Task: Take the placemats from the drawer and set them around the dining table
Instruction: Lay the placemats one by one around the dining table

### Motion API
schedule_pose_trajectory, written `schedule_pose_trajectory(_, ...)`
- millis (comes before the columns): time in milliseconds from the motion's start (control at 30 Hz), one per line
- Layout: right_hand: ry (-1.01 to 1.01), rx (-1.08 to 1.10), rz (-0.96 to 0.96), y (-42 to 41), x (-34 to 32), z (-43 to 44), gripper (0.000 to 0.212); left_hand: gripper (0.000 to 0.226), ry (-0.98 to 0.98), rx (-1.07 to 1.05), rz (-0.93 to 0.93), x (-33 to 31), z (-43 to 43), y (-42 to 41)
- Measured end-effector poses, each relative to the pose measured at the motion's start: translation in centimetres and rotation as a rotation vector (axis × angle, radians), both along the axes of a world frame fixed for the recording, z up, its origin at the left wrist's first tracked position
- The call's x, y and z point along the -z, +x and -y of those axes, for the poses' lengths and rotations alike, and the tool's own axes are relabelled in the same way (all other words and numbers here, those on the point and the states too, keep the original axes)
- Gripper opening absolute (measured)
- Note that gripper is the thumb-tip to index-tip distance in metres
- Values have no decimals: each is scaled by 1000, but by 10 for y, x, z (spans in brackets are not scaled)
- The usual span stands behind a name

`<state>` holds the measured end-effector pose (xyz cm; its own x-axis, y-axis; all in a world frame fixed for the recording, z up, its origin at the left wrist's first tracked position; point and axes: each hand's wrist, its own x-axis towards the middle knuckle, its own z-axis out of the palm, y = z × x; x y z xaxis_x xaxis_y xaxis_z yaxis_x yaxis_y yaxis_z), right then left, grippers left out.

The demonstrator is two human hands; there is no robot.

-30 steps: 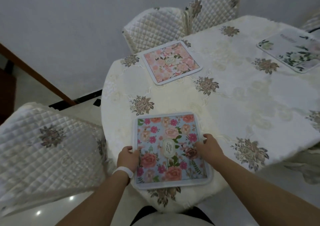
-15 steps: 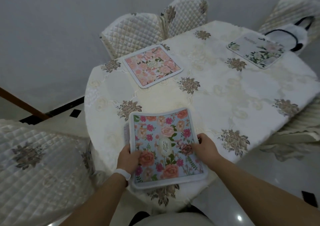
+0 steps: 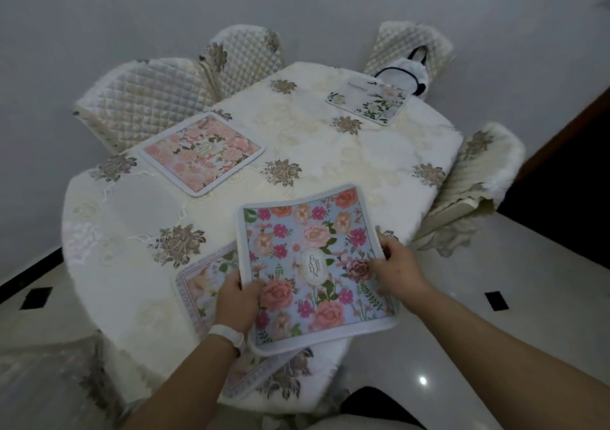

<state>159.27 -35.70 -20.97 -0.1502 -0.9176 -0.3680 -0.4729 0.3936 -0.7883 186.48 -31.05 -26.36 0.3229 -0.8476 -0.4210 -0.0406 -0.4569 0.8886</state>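
— Where is the blue floral placemat [image 3: 313,264] seen?
— It is held above the near edge of the counter [image 3: 330,152], lifted and bowed, with its far edge curled upward. "GARDEN" is printed on its oval centre label.
— How is it gripped?
— Its left edge is pinched by the left hand [image 3: 236,301], with the thumb laid on top. Its right edge is clasped by the right hand [image 3: 401,272], with the fingers curled beneath. A white wristband [image 3: 227,334] is worn on the left wrist.
— Is anything found under it?
— A lilac-bordered placemat [image 3: 201,281] is laid flat at the near rim and is partly covered by the blue one.
— What else is set out?
— A pink floral placemat [image 3: 201,152] is laid at the left, before two quilted chairs [image 3: 145,99]. A white placemat with green leaves [image 3: 366,101] is laid at the far right. A white bag with black handles [image 3: 409,73] is seen on the chair behind it. The counter is covered by a cream embroidered cloth
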Motion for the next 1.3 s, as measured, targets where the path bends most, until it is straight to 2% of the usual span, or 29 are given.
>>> schedule_pose_trajectory(233,-12,171,2,-52,-5,-20,11,15,-19,116,19,-14,14,-52)
schedule_pose_trajectory(367,-22,202,26,-89,-4,-14,13,4,-26,120,54,-20,24,-88)
schedule_pose_trajectory(567,-45,216,70,-176,-1,8,12,8,-29,106,89,-34,44,-167)
schedule_pose_trajectory(767,-61,275,112,-299,-1,26,12,8,5,122,-5,-50,80,-293)
schedule_pose_trajectory(967,-60,361,62,-419,-9,30,7,12,-16,231,-31,-61,106,-412)
schedule_pose_trajectory(1300,-129,384,35,-509,-47,70,7,13,-30,236,-189,-78,161,-501)
